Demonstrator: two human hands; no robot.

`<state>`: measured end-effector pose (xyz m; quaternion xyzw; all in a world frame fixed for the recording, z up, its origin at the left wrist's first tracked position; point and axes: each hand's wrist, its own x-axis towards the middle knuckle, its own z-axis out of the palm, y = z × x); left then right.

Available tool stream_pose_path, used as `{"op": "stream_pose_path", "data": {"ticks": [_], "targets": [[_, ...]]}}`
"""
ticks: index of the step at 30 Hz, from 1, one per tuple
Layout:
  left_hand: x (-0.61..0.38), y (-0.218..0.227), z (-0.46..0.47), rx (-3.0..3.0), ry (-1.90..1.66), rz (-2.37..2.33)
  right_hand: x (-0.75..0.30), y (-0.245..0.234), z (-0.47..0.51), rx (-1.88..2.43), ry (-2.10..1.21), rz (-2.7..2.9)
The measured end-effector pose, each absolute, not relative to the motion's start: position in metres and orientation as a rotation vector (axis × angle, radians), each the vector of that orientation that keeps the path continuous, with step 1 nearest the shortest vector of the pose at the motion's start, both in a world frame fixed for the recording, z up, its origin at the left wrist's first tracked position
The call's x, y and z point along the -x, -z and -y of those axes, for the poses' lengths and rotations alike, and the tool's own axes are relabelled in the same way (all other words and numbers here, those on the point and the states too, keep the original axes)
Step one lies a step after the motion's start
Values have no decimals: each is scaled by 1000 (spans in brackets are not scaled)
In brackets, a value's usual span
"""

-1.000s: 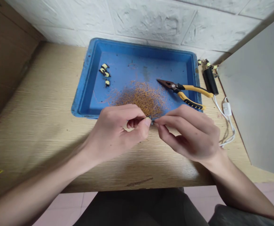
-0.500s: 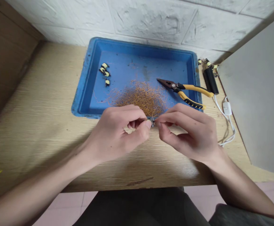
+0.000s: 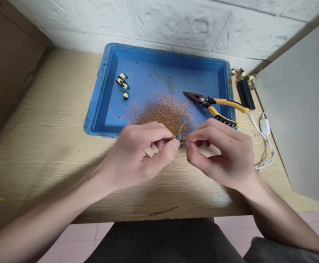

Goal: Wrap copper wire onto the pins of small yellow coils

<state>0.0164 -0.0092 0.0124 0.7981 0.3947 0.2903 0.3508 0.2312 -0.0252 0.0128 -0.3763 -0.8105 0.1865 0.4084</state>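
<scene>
My left hand [image 3: 148, 149] pinches a small transformer coil [image 3: 179, 140] between thumb and forefinger, just in front of the tray. Its metal pins point right, and my fingertips cover most of it. My right hand [image 3: 221, 151] is closed at the pin side, thumb and forefinger pressed together on what looks like a thin wire, mostly hidden. A pale wire end [image 3: 182, 127] sticks up beside the coil. Behind both hands lies a heap of orange-brown wire clippings [image 3: 166, 113] in the blue tray [image 3: 159, 52].
Several yellow-and-black coils [image 3: 122, 82] lie at the tray's left. Long-nose pliers [image 3: 211, 102] rest across its right rim. Right of the tray are a black cylinder [image 3: 245, 95], more coils [image 3: 243, 74] and a white cable with a switch [image 3: 265, 126]. A wall stands behind.
The coil and my left fingertips have shifted slightly to the right, and the coil has turned a little. A pale wire end now shows above it. The tray and pliers stay put.
</scene>
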Motion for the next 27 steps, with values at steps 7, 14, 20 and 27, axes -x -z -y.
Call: {"op": "stream_pose_path", "data": {"ticks": [7,14,20,27], "targets": [[-17,-11,10,-2065,-780,-971,-230,-14,28,999,-637,2005],[-16,-9,10,-2048,-773,-961,-231,-16,28,1003,-679,1998],[-16,-9,10,-2046,-765,-921,-233,-18,26,1003,-734,2032],[-13,-13,9,-2074,-689,-915,-233,-20,24,1007,-774,2016]]}}
